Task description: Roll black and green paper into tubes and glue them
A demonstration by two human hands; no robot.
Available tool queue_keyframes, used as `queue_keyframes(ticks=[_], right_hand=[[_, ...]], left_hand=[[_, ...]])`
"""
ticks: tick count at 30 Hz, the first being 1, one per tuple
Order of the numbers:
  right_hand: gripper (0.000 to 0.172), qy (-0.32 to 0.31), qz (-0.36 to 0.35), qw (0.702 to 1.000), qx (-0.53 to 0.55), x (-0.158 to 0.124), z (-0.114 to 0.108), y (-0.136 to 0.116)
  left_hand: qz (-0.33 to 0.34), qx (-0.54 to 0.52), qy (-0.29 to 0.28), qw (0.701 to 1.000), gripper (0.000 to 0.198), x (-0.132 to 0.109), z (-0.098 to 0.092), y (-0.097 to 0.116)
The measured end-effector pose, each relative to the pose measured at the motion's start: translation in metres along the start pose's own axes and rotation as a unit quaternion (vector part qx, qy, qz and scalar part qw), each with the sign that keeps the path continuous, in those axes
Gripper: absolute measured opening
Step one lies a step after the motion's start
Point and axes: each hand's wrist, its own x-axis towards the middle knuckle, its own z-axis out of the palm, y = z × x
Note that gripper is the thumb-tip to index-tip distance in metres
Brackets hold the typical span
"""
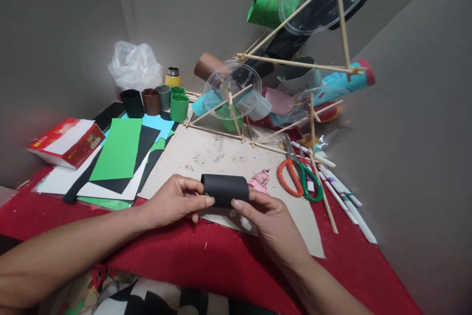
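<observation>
A black paper tube (225, 190) lies sideways between my two hands, above the front of a stained beige board (206, 155). My left hand (179, 200) pinches its left end, thumb in front and fingers behind or inside. At the other end my right hand (271, 212) grips the tube the same way, thumb on the lower edge. Just behind my right hand is a crumpled pink piece (259, 181). Scissors (300, 175) with one orange and one green handle lie to its right.
Coloured paper sheets (116, 150) and a red box (68, 142) lie at left. Several short paper tubes (151, 102) stand behind them. A stick-and-plastic-lid structure (295, 64) rises at the back right. Markers (348, 202) lie at right on the red cloth (228, 261).
</observation>
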Motion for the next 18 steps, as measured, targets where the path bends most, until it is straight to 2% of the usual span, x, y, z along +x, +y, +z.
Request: queue_keyframes(ticks=[6, 10, 12, 15, 18], right_hand=[[0.02, -0.014, -0.015, 1.0, -0.003, -0.001, 0.003, -0.006], [0.021, -0.007, -0.015, 1.0, -0.002, 0.0, 0.001, -0.002], [0.024, 0.005, -0.009, 1.0, 0.011, 0.001, -0.002, 0.003], [0.028, 0.04, 0.005, 0.999, 0.037, 0.005, -0.004, 0.007], [0.028, 0.084, 0.007, 0.993, 0.077, 0.008, -0.002, 0.006]], left_hand=[[0.025, 0.029, 0.009, 0.999, 0.036, -0.001, -0.002, -0.002], [0.015, -0.005, -0.001, 1.0, 0.033, 0.001, -0.001, -0.005], [0.008, -0.031, -0.002, 0.999, 0.032, 0.001, 0.0, -0.006], [0.005, -0.039, 0.011, 0.999, 0.04, -0.001, 0.002, -0.003], [0.035, -0.019, 0.026, 0.999, 0.044, -0.004, 0.0, 0.001]])
